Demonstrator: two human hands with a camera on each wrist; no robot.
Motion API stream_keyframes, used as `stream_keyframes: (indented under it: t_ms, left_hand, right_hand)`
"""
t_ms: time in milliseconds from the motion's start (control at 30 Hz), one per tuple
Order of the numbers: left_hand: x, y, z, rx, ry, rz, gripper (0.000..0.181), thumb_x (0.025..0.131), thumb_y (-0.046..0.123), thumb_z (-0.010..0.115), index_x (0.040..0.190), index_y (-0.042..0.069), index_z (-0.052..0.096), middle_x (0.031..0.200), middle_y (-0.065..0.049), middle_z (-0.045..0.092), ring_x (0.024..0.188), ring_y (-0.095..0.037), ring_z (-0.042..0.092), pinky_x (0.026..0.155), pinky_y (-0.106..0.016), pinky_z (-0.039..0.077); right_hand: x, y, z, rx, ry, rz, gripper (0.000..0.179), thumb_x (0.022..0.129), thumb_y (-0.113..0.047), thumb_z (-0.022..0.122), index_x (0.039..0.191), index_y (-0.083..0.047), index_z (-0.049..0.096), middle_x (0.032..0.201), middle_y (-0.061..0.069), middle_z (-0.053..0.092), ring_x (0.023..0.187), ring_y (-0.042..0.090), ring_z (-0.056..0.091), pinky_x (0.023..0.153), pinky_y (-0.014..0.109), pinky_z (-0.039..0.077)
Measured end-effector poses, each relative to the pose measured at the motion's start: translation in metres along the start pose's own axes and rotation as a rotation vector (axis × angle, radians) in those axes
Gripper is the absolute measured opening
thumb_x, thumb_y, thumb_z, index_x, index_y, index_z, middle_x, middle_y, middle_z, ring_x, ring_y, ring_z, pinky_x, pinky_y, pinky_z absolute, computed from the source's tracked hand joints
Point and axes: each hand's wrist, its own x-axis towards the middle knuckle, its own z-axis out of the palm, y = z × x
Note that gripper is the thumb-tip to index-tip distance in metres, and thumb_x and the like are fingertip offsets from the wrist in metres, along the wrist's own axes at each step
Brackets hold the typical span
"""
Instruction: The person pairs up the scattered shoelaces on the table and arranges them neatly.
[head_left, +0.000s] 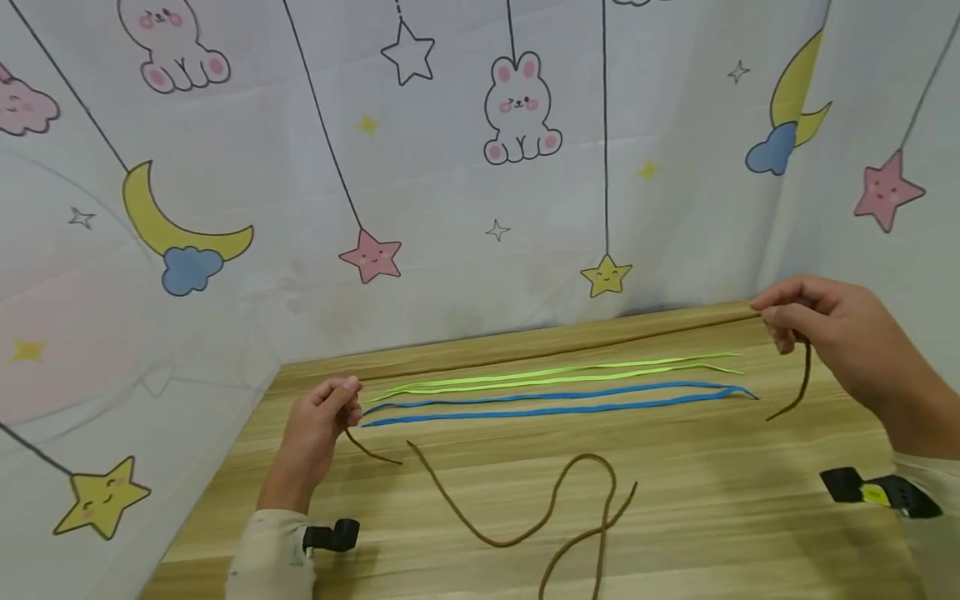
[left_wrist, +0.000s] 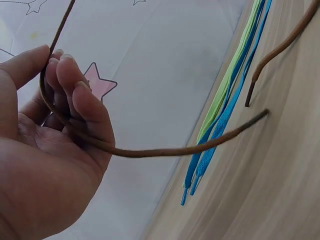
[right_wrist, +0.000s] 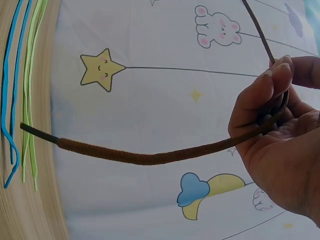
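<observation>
A brown shoelace (head_left: 555, 347) is stretched nearly straight between the two hands, over the back of the table. My left hand (head_left: 321, 421) pinches it near one end between thumb and fingers; a short tail with a dark tip hangs below, crossing the palm in the left wrist view. Toward the other end, my right hand (head_left: 825, 321) pinches the lace, and its loose tail (right_wrist: 150, 157) curves down from the fingers. Just in front of the stretched lace lie green shoelaces (head_left: 555, 377) and blue shoelaces (head_left: 555, 406), side by side and roughly straight.
A second brown shoelace (head_left: 501, 544) lies in loose curves on the wooden table (head_left: 720, 508), crossing itself near the front edge of the view. Behind and beside the table hangs a white printed curtain (head_left: 450, 183) with stars, moons and rabbits.
</observation>
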Motion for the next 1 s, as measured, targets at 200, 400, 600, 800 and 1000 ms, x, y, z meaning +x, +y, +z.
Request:
stream_keyframes:
  t_ms: [200, 400, 600, 800, 1000]
  left_hand:
    - [0.0, 0.0, -0.002, -0.037, 0.039, -0.007, 0.025, 0.101, 0.035, 0.061, 0.097, 0.011, 0.067, 0.083, 0.0, 0.053, 0.071, -0.012, 0.054, 0.069, -0.025, 0.05]
    - [-0.001, -0.003, -0.007, -0.021, 0.05, -0.041, 0.024, 0.102, 0.031, 0.06, 0.105, 0.008, 0.068, 0.089, -0.001, 0.056, 0.073, -0.011, 0.055, 0.071, -0.023, 0.052]
    - [-0.001, -0.008, -0.012, -0.018, 0.098, -0.078, 0.027, 0.102, 0.03, 0.062, 0.115, 0.008, 0.069, 0.087, 0.0, 0.055, 0.076, -0.01, 0.054, 0.073, -0.022, 0.052]
    - [0.001, -0.011, -0.015, -0.015, 0.164, -0.093, 0.031, 0.098, 0.029, 0.067, 0.118, 0.006, 0.069, 0.085, 0.002, 0.057, 0.077, -0.009, 0.056, 0.075, -0.022, 0.053]
    - [0.001, -0.015, -0.016, -0.006, 0.224, -0.133, 0.013, 0.1, 0.025, 0.065, 0.107, 0.017, 0.071, 0.087, 0.003, 0.059, 0.078, -0.009, 0.061, 0.079, -0.024, 0.054]
  right_hand:
    - [0.002, 0.003, -0.002, -0.033, 0.016, 0.054, 0.026, 0.106, -0.019, 0.052, 0.114, 0.003, 0.063, 0.083, 0.008, 0.057, 0.071, 0.018, 0.051, 0.06, 0.026, 0.042]
    - [0.005, 0.004, -0.001, -0.119, -0.002, 0.112, 0.026, 0.106, -0.019, 0.05, 0.116, 0.002, 0.062, 0.087, 0.009, 0.061, 0.073, 0.019, 0.054, 0.06, 0.026, 0.046]
    - [0.006, 0.005, 0.0, -0.171, -0.017, 0.122, 0.026, 0.106, -0.019, 0.049, 0.116, 0.0, 0.062, 0.091, 0.011, 0.061, 0.073, 0.018, 0.054, 0.059, 0.026, 0.048]
    - [0.008, 0.008, -0.001, -0.315, -0.082, 0.128, 0.029, 0.105, -0.023, 0.046, 0.115, -0.001, 0.062, 0.097, 0.012, 0.064, 0.078, 0.02, 0.056, 0.058, 0.028, 0.047]
    - [0.01, 0.013, -0.003, -0.444, -0.137, 0.128, 0.027, 0.103, -0.021, 0.049, 0.112, 0.001, 0.062, 0.103, 0.018, 0.064, 0.087, 0.032, 0.057, 0.061, 0.034, 0.045]
